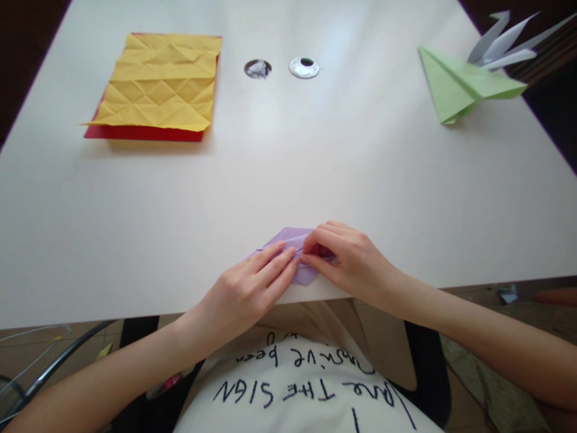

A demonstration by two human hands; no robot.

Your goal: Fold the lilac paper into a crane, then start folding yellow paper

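A folded sheet of purple origami paper (292, 234) lies near the front edge of the white table. Across its left part rests my left hand (247, 284), fingers stretched out flat and their tips pressing on the paper. My right hand (354, 251) is closed in a pinch at the middle of the sheet, thumb and forefinger together on a fold. Both hands meet near the centre, so parts of the paper are hidden under them.
A creased yellow sheet (164, 81) lies on a red sheet (146, 132) at the back left. Two round table holes, the left (258, 69) and the right (304, 67), sit at the back middle. At the back right stand a green paper plane (469, 84) and a white paper crane (502, 42).
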